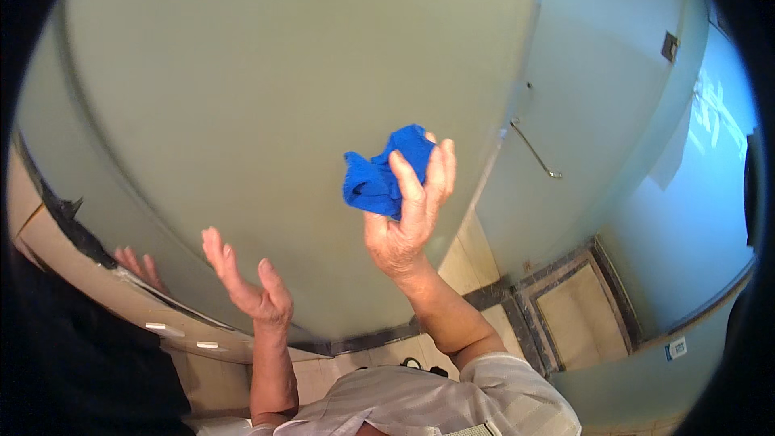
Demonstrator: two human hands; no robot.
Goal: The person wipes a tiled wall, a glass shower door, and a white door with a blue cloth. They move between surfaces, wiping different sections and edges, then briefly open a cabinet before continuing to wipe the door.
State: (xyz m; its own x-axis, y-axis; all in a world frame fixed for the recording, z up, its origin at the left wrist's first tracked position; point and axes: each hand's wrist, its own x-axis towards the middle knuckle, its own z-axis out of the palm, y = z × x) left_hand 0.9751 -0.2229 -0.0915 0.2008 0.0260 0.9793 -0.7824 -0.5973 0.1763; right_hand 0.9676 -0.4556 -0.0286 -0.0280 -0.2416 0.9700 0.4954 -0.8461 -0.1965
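Observation:
A bunched blue cloth point(372, 184) is held in my right hand point(408, 212), between the thumb and fingers, in front of a large frosted glass panel point(272, 103). Whether the cloth touches the glass cannot be told. To the left and lower down, my left hand point(251, 284) is raised with its fingers apart and holds nothing. Part of a hand's reflection shows on the glass at the far left.
On the right is a frosted glass door point(581, 103) with a metal handle point(536, 148). A dark-edged floor threshold point(527, 321) runs below it. Black fabric point(79, 351) hangs at lower left, near tiled wall with white switch plates point(164, 329).

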